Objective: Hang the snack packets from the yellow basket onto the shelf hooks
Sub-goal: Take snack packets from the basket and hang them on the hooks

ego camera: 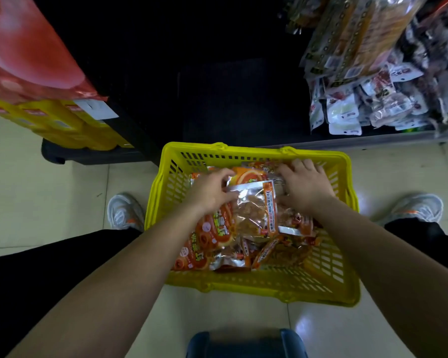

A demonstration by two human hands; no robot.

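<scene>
A yellow plastic basket [256,285] stands on the floor between my feet, filled with several orange and silver snack packets. Both my hands are down inside it. My left hand [212,192] pinches the left edge of the top packet [254,210], a clear one with an orange strip. My right hand [304,187] lies palm down on the packets at the basket's far right, its fingers curled over them; whether it grips one is hidden.
A shelf at the upper right carries hanging snack packets [367,81] on hooks. Yellow and red boxes [52,122] sit on a black pallet at the left. A dark gap lies behind the basket. A blue stool [246,343] is under me.
</scene>
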